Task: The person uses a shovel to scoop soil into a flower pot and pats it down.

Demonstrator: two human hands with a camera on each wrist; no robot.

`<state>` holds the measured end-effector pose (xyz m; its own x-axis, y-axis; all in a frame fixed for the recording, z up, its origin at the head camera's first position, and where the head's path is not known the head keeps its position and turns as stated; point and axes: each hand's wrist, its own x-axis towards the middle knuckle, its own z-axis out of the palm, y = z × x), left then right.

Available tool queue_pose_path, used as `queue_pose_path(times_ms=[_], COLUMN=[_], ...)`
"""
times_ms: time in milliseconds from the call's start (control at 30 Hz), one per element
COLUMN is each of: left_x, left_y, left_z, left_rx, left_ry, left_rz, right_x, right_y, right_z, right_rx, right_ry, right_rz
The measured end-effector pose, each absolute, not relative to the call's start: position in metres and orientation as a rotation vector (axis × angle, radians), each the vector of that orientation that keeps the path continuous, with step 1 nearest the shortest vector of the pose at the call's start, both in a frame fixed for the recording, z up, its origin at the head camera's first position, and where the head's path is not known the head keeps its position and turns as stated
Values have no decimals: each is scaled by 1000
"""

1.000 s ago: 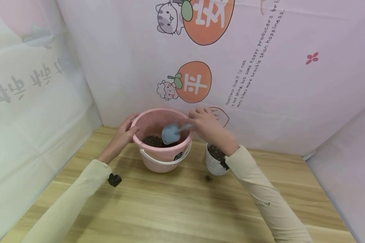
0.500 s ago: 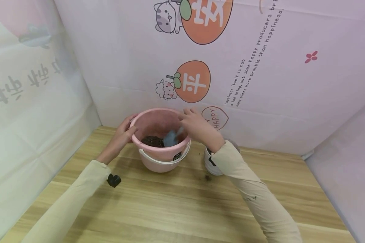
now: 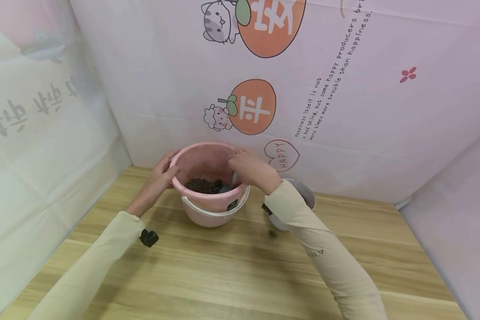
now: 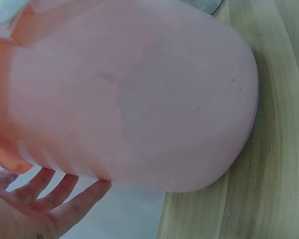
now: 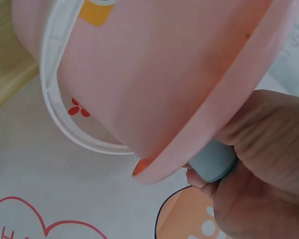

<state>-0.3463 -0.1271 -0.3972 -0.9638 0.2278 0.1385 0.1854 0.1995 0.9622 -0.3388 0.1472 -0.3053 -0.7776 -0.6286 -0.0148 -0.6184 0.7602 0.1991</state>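
A pink bucket (image 3: 208,218) stands on the wooden table with dark soil (image 3: 200,186) at its bottom. My left hand (image 3: 158,178) grips its left rim, thumb over the edge and fingers (image 4: 65,191) along the outer wall. Over the right side of the rim, my right hand (image 3: 253,168) holds a blue-grey hand shovel by its handle (image 5: 214,159). The shovel's blade (image 3: 225,188) is down at the soil, partly hidden by the bucket's front rim. A white pot (image 3: 279,223) sits right of the bucket, mostly hidden by my right sleeve.
A grey rounded shape (image 3: 304,193) shows behind my right sleeve. Crumbs of soil (image 3: 272,234) lie on the table near the pot. A printed cloth wall (image 3: 344,169) rises right behind the bucket. The bucket's white handle (image 3: 212,214) hangs down in front.
My right hand has moved left and down, taking the shovel's blade from above the soil deeper into the bucket. My left hand has stayed on the rim.
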Motion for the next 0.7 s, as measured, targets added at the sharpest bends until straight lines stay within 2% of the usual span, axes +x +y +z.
queue_pose_path(times_ms=[433,700], left_x=[-345,-344], left_y=[-126,-125], left_z=[-395,-395], left_rx=[411,388], left_ry=[2397,2398], left_rz=[1922,1935], right_x=[-342,-352], right_y=[139,144], right_z=[-304,-308], right_rx=[956,1060], right_ry=[-3067,-3071], right_rz=[-157,-40])
